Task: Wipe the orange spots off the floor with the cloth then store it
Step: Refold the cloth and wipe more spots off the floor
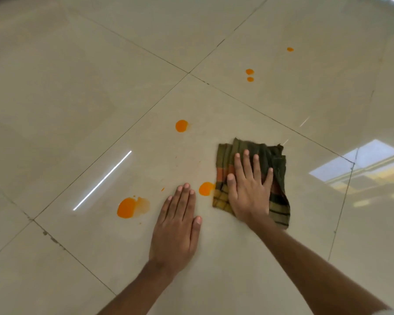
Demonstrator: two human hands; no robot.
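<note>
A folded, striped cloth of dark green, olive and orange fabric (271,173) is being pressed flat against the glossy beige tiled floor (77,87) by the right hand (248,192). The fingers (246,164) of this hand are being spread wide on top of the cloth, with the palm lying down; nothing is being gripped, the cloth is only being held under the flat hand. The cloth is lying a little to the right of the centre of the view, and its left edge is touching a round orange spot (206,188).

The left hand (178,228) is being laid flat and open on the bare tile, at 9 o'clock from the right hand, with the fingers kept close together and nothing held. The touched spot is lying between the two hands, near the fingertips of the left one.

A larger orange spot with a paler smeared edge (129,207) is showing at 9 o'clock from the left hand. Another round orange spot (181,125) is lying at 11 o'clock from the cloth, well apart from it. Two small orange drops (250,75) are sitting close together at 12 o'clock from the cloth, far up the floor, and one tiny orange drop (290,49) is seen beyond them, at 1 o'clock.

Dark grout lines (146,51) are crossing the floor diagonally.
</note>
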